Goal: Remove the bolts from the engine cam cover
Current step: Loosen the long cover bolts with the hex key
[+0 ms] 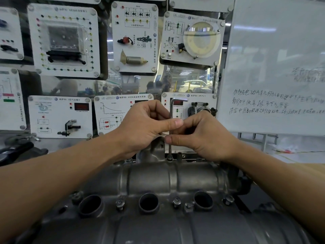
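Note:
A grey metal cam cover (pixel 172 178) fills the lower middle of the head view, with three round plug holes along its near side. An L-shaped hex key (pixel 171 110) stands upright, its tip seated in a bolt (pixel 169 158) at the cover's far edge. My left hand (pixel 144 125) and my right hand (pixel 202 136) meet around the key's shaft, both pinching it between thumb and fingers. Several more bolts sit along the near row, such as one bolt (pixel 120 203) left of the middle hole and another bolt (pixel 228 199) at the right.
A display wall of white training panels (pixel 135 37) stands close behind the engine. A whiteboard (pixel 274 67) with handwriting is at the right. Dark tools or parts (pixel 17 152) lie on the bench at the left. A second short post (pixel 179 155) rises beside the key.

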Demonstrator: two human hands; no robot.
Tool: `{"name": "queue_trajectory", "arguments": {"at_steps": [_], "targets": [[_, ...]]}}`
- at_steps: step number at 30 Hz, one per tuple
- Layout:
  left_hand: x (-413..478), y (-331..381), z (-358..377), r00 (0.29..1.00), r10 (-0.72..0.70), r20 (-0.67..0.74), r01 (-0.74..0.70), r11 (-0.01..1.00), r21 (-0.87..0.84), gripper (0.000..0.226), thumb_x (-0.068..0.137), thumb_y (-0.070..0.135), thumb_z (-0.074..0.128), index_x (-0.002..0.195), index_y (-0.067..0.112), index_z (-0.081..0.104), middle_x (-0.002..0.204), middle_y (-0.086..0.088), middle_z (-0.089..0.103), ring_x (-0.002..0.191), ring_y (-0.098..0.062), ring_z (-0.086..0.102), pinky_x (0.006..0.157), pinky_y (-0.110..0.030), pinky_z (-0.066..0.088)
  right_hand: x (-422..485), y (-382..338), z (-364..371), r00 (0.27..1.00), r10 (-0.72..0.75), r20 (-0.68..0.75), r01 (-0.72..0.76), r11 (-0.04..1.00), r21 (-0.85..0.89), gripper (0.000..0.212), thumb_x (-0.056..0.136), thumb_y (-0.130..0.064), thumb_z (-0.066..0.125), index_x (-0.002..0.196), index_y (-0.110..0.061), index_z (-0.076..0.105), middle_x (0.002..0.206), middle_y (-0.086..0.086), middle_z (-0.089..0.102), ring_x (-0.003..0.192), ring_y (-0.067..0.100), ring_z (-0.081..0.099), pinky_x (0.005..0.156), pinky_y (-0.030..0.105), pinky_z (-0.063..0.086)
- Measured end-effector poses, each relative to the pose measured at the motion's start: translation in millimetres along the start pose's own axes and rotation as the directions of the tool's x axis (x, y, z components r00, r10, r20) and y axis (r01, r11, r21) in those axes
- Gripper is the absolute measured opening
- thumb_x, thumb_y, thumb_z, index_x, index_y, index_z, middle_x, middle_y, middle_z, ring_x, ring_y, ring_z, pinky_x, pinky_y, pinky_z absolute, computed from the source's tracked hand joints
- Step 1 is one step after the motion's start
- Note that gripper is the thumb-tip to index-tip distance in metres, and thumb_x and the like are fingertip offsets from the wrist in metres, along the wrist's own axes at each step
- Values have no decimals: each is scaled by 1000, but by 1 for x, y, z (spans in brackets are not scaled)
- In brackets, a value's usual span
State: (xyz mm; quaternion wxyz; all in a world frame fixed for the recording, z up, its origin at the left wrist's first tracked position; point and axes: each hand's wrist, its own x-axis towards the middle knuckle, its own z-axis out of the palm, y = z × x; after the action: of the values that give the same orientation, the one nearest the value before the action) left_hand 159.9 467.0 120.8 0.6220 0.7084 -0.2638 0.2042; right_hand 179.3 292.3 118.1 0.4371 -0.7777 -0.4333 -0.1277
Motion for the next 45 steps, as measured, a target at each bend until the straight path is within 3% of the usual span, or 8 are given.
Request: {"name": "queue_trajectory", "arguments": {"at_steps": [5,10,17,21,27,32,37,45], "targets": [[0,3,-1,989,-77,130,95,987,-133,23,62,26,79,82,16,75,74,0,69,71,-12,65,64,-26,52,-2,1,-2,997,-31,66,37,995,-92,27,91,-16,70,66,-9,66,55,6,50,51,9,40,52,22,37],[-3,9,-2,980,-107,166,136,976,-170,18,76,18,65,89,14,77,80,-1,72,76,-11,68,58,-22,52,-5,0,-4,996,5,91,5,995,-104,32,95,-16,63,72,5,62,55,5,42,51,9,37,51,19,34],[-3,8,1,994,-82,69,90,987,-131,16,64,22,75,79,17,79,76,-1,75,73,-10,69,64,-22,52,-7,-3,-1,1000,-29,5,29,998,-60,27,86,-33,73,77,-8,76,62,21,61,53,17,43,52,28,37],[-4,9,3,997,-46,65,56,983,-177,19,55,23,82,72,16,78,74,-3,74,71,-14,71,64,-23,57,-7,2,-3,993,-22,-112,22,1000,-2,25,80,-34,80,63,-16,76,45,-5,50,44,6,34,45,16,30],[-2,7,3,1000,8,11,-6,989,-145,26,49,22,84,63,16,62,62,-1,59,54,-9,55,54,-19,49,-7,-3,2,993,-99,-68,95,994,-57,16,80,-19,81,74,-5,76,66,13,71,58,20,55,56,36,47],[-3,11,0,981,-74,180,102,983,-154,18,69,27,76,83,16,72,78,0,66,73,-13,61,60,-25,50,-8,-6,1,996,-83,15,84,991,-99,21,90,-14,70,70,-11,68,64,19,60,57,25,48,60,44,46],[0,19,-8,960,-92,265,107,993,-42,18,78,27,67,92,20,78,91,1,72,84,-15,63,68,-27,49,-10,-5,-2,997,-50,67,60,986,-156,29,96,-16,63,72,2,63,55,0,44,52,9,39,53,22,35],[1,19,0,994,43,103,-49,997,56,15,66,20,77,72,11,67,69,4,68,61,-5,60,56,-17,49,-7,-1,-2,996,-87,-25,86,995,-51,10,85,-25,76,79,-17,77,71,7,73,64,30,64,64,39,52]]}}
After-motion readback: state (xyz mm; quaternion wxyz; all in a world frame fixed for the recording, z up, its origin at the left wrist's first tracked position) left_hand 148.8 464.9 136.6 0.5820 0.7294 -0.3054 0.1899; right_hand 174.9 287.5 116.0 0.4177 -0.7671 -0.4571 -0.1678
